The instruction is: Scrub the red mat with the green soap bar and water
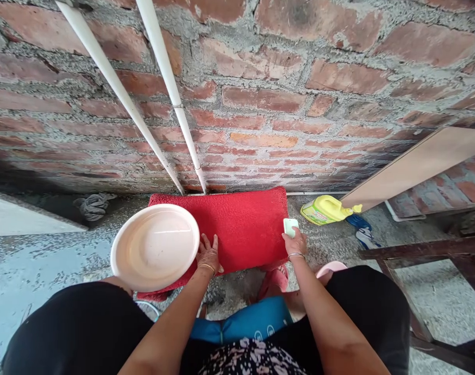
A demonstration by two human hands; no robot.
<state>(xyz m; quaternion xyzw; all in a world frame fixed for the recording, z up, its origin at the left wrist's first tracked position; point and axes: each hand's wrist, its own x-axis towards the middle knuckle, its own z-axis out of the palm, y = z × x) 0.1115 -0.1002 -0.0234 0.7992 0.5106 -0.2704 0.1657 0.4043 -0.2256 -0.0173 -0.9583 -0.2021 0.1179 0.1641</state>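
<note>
A red, rough-textured cloth (241, 224) lies spread over a raised surface in front of me. My left hand (209, 255) rests on it with fingers spread, right beside a pale pink basin (118, 245). The basin holds some water and sits on the cloth's left part. At the cloth's right edge, my right hand (295, 242) is closed around a pale green bar of soap (290, 226). What the cloth lies on is hidden beneath it.
A yellow jug (326, 210) stands on the floor to the right, near a blue-and-white cloth (366, 237). Two white pipes (175, 99) run down the brick wall (261, 99). A dark wooden frame (421, 250) is at far right; a grey rag (94, 207) lies left on the wet floor.
</note>
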